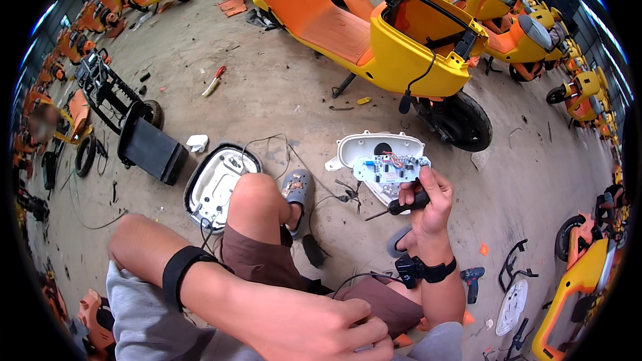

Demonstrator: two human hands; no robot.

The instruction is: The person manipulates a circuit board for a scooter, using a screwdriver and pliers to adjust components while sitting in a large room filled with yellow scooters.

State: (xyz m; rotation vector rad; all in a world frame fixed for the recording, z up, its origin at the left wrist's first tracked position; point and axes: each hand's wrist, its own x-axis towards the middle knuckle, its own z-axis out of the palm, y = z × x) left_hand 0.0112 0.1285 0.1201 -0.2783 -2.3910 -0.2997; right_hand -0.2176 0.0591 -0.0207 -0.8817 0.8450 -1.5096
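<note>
My right hand (428, 197) is closed round a black-handled screwdriver (399, 208), its thin shaft pointing left. Its thumb and a finger also pinch the right edge of a circuit board (384, 169). Several coloured wires run over the board. Behind and below the board is a white plastic shell (348, 152) with a dark round opening, resting on the floor. My left hand (351, 334) lies across my lap at the lower edge, fingers curled in. Whatever it may hold is hidden.
A black-rimmed white cover (224, 184) lies left of my knee, near a black box-shaped part (150, 150). A yellow scooter body (414, 53) stands ahead. A red-and-yellow screwdriver (214, 81) and a power drill (473, 283) lie on the floor. Cables trail near my feet.
</note>
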